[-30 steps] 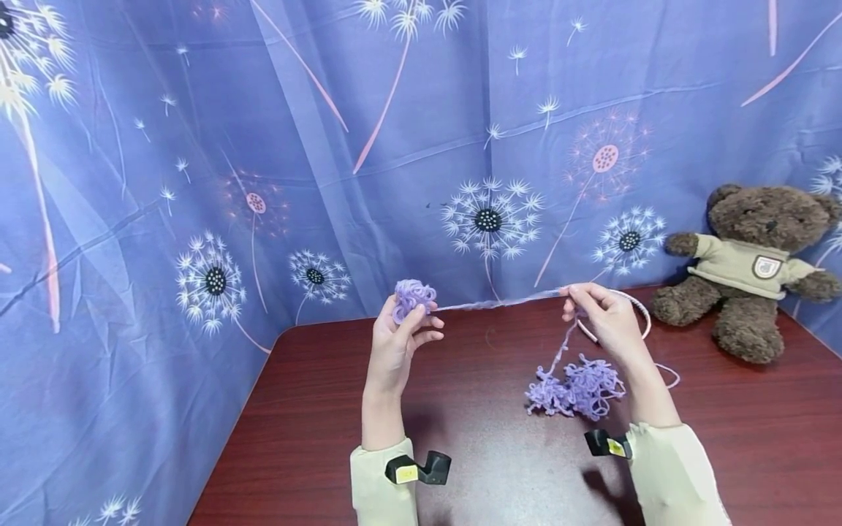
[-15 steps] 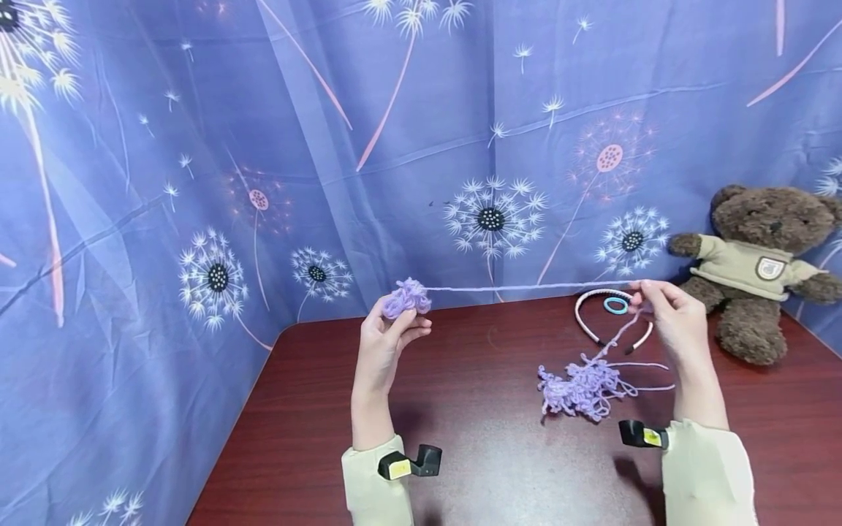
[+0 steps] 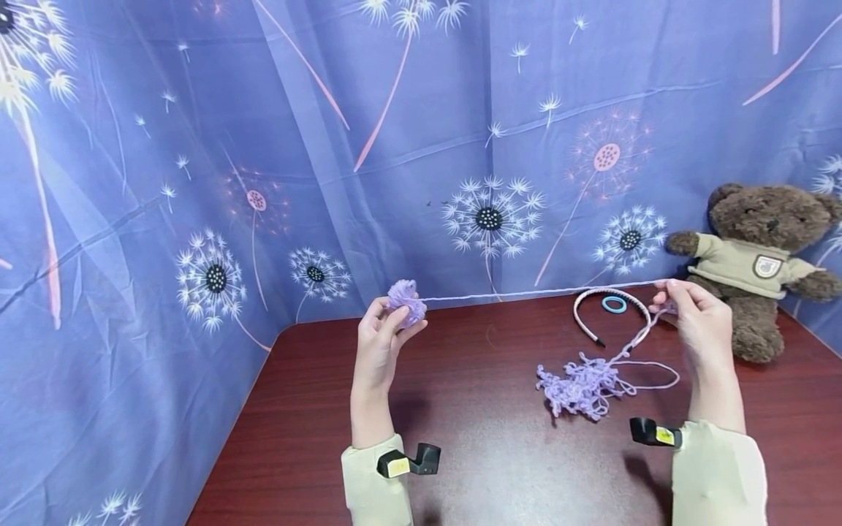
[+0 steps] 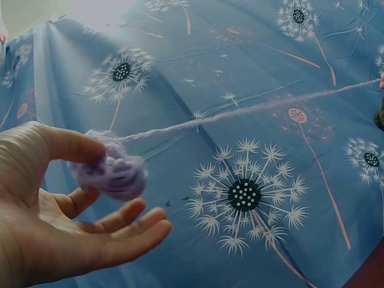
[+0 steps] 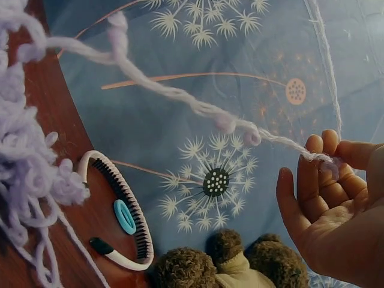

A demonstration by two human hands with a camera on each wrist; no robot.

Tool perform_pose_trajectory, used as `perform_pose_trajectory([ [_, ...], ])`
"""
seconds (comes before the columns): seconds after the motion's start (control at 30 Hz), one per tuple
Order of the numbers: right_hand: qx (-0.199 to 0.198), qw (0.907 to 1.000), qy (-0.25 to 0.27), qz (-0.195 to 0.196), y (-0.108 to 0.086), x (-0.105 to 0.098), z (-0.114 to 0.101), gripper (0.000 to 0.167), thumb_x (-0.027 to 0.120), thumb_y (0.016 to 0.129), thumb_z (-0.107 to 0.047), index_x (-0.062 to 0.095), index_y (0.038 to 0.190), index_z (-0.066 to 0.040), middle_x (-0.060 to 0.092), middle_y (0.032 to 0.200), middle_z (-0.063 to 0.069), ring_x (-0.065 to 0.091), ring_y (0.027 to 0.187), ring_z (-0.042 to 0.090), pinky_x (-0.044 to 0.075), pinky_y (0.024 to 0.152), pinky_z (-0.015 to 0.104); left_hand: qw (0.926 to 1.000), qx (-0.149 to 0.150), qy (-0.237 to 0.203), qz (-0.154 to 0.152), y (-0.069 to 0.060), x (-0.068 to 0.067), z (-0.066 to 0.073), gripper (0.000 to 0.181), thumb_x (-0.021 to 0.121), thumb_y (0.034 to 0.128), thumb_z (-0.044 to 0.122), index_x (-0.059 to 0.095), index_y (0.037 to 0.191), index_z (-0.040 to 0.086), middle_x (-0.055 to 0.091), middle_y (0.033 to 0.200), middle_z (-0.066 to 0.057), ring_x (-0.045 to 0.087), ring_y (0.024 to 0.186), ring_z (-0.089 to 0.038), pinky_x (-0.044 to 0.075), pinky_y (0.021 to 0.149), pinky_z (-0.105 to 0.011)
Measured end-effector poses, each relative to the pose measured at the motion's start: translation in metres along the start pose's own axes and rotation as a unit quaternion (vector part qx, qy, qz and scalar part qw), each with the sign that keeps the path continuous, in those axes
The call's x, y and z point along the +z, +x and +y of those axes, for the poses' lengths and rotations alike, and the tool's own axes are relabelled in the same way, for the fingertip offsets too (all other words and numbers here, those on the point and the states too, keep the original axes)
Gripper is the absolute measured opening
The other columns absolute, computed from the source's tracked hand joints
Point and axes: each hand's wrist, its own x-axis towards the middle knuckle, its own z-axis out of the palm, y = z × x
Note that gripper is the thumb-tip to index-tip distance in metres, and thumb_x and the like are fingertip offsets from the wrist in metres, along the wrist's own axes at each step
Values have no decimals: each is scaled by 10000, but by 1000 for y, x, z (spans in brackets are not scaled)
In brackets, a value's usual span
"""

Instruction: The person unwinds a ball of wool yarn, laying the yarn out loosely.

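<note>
My left hand (image 3: pixel 378 343) pinches a small ball of purple yarn (image 3: pixel 408 301) between thumb and fingers above the table's left part. From the ball a taut yarn strand (image 3: pixel 506 295) runs across to my right hand (image 3: pixel 704 321), whose thumb and fingertips pinch it. In the left wrist view the wound ball (image 4: pixel 114 168) sits under the thumb, the lower fingers spread loosely. Below the right hand, another length of yarn (image 5: pixel 198 107) with small knobs leads down to a loose tangle of purple yarn (image 3: pixel 582 387) on the table.
Behind the tangle lie a white headband (image 3: pixel 577 321) with dark teeth and a blue ring (image 3: pixel 615 305). A brown teddy bear (image 3: pixel 756 292) in a light top sits at the right back. A blue dandelion-print curtain (image 3: pixel 395 183) hangs behind the dark red table (image 3: pixel 316 438).
My right hand has moved to the right, lengthening the strand between the hands. My left hand has shifted slightly left and the ball has turned. The headband and blue ring are uncovered.
</note>
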Motion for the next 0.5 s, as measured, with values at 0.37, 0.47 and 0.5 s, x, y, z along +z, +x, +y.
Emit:
perform_pose_trajectory([
  [0.37,49,9983,267,506,1,-19,-6,215,581,955,-60,746,818,-81,694,614,-17,667,533,61,541,546,141,9995,188,-249,38,-2,-2,5,140,491,931,-3,527,980,124,676,861,5,670,710,-155,600,750,-340],
  [0.47,77,9977,323,597,1,-24,-7,202,594,948,-63,744,814,-78,695,611,-13,671,536,59,546,548,140,9991,240,-313,142,-2,-4,6,150,487,942,-2,558,979,125,676,838,5,661,698,-154,599,745,-334],
  [0.5,91,9975,331,610,1,-25,-8,193,600,945,-64,744,816,-79,696,613,-13,672,538,58,549,550,141,9989,251,-354,184,-2,-5,7,154,485,945,2,567,975,129,678,828,6,658,693,-155,598,742,-334],
])
